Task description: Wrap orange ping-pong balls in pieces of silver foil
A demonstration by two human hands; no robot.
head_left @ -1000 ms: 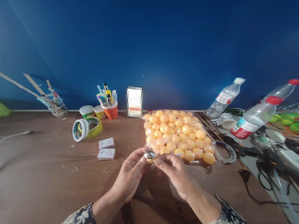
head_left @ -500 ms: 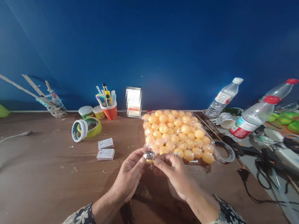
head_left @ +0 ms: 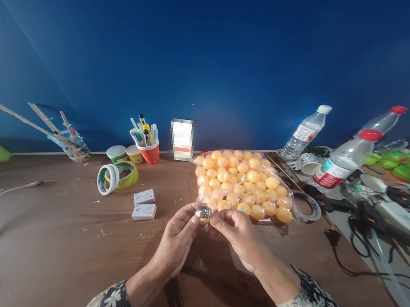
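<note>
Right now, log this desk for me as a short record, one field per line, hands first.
left hand: gripping a shiny round piece
right hand: thumb and finger pinched at its right edge
beyond the hands: clear bag of orange balls
left of the bag: two small white boxes, white tape roll, yellow tape roll
by the wall: orange cup of pens
right side: white-capped bottle, red-capped bottles

A small, shiny silver ball (head_left: pixel 203 213) with a gold-toned underside is held between both hands (head_left: pixel 207 216) above the desk (head_left: pixel 110 242).
</note>
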